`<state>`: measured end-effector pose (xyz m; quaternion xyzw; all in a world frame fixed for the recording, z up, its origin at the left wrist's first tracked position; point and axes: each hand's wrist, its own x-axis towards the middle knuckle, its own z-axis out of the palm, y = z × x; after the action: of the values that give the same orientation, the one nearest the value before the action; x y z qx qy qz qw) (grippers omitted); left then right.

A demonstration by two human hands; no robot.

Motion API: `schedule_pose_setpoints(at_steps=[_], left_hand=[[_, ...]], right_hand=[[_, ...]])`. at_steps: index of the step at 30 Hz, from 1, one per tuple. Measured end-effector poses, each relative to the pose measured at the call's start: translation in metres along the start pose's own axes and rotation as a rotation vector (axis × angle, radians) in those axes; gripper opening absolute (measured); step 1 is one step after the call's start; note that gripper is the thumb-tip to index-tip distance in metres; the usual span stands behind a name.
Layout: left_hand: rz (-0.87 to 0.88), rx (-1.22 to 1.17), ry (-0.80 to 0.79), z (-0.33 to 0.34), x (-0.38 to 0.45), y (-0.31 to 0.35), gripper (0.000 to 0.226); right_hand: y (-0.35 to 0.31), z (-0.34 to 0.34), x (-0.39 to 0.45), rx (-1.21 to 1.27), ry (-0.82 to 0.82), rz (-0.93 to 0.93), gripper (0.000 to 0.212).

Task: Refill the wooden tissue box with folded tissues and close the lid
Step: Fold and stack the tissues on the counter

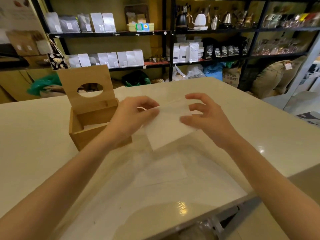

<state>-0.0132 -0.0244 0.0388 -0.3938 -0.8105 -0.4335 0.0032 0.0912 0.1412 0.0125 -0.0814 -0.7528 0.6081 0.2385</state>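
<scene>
The wooden tissue box [90, 135] stands on the left of the white table, its lid [86, 87] with an oval hole raised upright at the back. Some white tissue lies inside the box. Both hands hold one white tissue [166, 130] in the air just right of the box. My left hand [131, 115] pinches its upper left edge. My right hand [206, 116] touches its right side with thumb and fingertips, the fingers curled and spread. A large white sheet of tissue [166, 177] lies flat on the table below the hands.
The white table [34, 135] ends at a front right edge [259, 193] with the floor beyond it. Behind the table stand black shelves [166, 33] with bags, kettles and jars, and sacks sit on the floor at the right.
</scene>
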Motion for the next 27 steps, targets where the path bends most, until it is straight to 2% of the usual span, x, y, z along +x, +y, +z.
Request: schedule_pose_setpoints(at_steps=[3,6,11,19,27], left_hand=[[-0.121,-0.131,-0.113,-0.017,-0.012,0.001,0.014],[-0.255,-0.248,-0.212,-0.024,-0.025,-0.005,0.014],[-0.395,-0.301,-0.326,-0.019,-0.039,-0.024,0.014],[-0.411,-0.203,-0.323,-0.001,-0.044,-0.038,0.011],[-0.394,-0.098,-0.294,0.004,-0.045,-0.049,0.009]], right_hand=[[-0.011,0.003,-0.010,0.140,-0.158,0.130,0.038],[-0.012,0.008,-0.017,0.069,-0.232,0.136,0.016],[0.004,0.019,-0.024,0.008,-0.273,0.168,0.015],[0.021,0.024,-0.028,-0.034,-0.264,0.273,0.011],[0.032,0.026,-0.030,-0.116,-0.237,0.250,0.013]])
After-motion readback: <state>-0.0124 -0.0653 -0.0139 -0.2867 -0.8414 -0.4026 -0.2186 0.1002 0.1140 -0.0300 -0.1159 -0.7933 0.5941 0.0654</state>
